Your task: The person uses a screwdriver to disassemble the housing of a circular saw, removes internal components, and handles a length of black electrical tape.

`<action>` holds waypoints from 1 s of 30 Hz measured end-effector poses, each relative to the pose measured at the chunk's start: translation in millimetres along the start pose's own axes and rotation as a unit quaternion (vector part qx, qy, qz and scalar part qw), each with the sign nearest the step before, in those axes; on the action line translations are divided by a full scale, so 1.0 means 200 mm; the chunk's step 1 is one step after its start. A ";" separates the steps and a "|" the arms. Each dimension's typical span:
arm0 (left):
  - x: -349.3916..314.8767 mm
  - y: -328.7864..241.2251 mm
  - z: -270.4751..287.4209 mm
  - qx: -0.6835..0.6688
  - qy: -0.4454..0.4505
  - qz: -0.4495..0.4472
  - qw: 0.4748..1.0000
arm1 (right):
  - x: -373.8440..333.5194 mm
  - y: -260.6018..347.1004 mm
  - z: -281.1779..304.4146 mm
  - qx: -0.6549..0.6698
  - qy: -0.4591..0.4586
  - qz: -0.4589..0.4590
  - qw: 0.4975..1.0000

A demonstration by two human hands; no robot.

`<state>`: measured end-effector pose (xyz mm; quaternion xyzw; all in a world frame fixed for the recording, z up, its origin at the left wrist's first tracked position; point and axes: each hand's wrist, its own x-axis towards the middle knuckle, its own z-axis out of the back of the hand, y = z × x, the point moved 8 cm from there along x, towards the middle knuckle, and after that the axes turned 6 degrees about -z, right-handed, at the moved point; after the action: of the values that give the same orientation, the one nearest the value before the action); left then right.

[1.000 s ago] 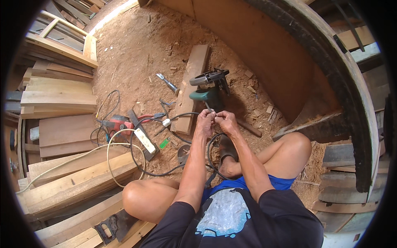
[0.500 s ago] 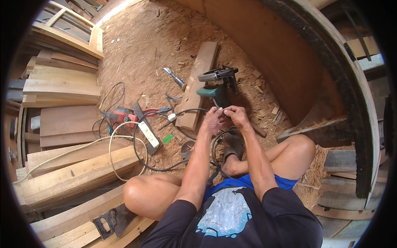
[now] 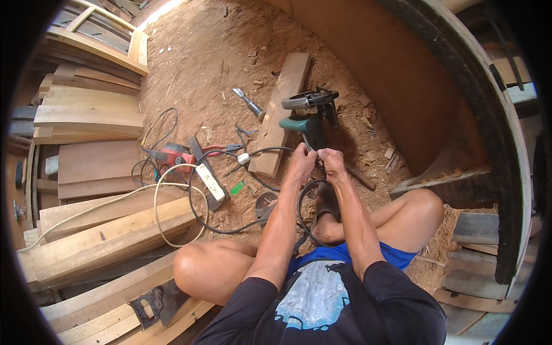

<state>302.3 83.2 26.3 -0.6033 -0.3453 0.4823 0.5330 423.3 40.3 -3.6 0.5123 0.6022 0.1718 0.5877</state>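
Note:
Both my hands are closed, fingertips close together, on the black power cord (image 3: 270, 149) of a green and black circular saw (image 3: 298, 123). My left hand (image 3: 302, 164) grips the cord just below the saw's handle. Beside it, my right hand (image 3: 332, 161) pinches at the same spot; my fingers hide the exact piece between them. The saw rests on the ground just beyond my hands, against a wooden plank (image 3: 282, 103). From my hands the cord runs left past a white plug and loops back toward my lap.
To the left lie a red power tool (image 3: 172, 155), a white power strip (image 3: 210, 183), red-handled pliers (image 3: 230, 148) and a green lighter (image 3: 237, 187). A chisel (image 3: 248, 103) lies ahead. Stacked boards (image 3: 92, 115) line the left; a large curved wooden piece (image 3: 397, 80) stands at right. Sawdust covers the ground.
My hands have drawn closer together on the cord, with the fingers curled in tighter. The whole view has shifted slightly; the saw stays in place.

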 end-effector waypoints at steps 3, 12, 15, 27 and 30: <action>-0.02 -0.05 -0.03 0.001 0.012 0.024 1.000 | 0.01 -0.04 0.06 0.049 -0.022 0.017 0.998; -0.03 0.15 0.12 -0.006 0.004 0.074 0.997 | -0.04 0.49 0.38 0.491 0.009 0.096 0.866; -0.01 0.27 0.19 -0.135 0.026 0.089 0.987 | -0.23 0.88 0.37 0.397 0.035 0.139 0.907; 0.06 0.22 0.23 -0.156 0.062 0.138 0.976 | -0.03 0.30 0.54 -0.367 -0.206 0.114 0.900; 0.23 0.27 0.28 -0.407 -0.100 0.191 0.888 | -0.16 0.46 0.40 -0.420 -0.156 0.153 0.881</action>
<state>257.4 132.4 -34.2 -0.7702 -0.4413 0.4493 0.1008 524.9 21.5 67.7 0.3237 0.2887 0.4142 0.8002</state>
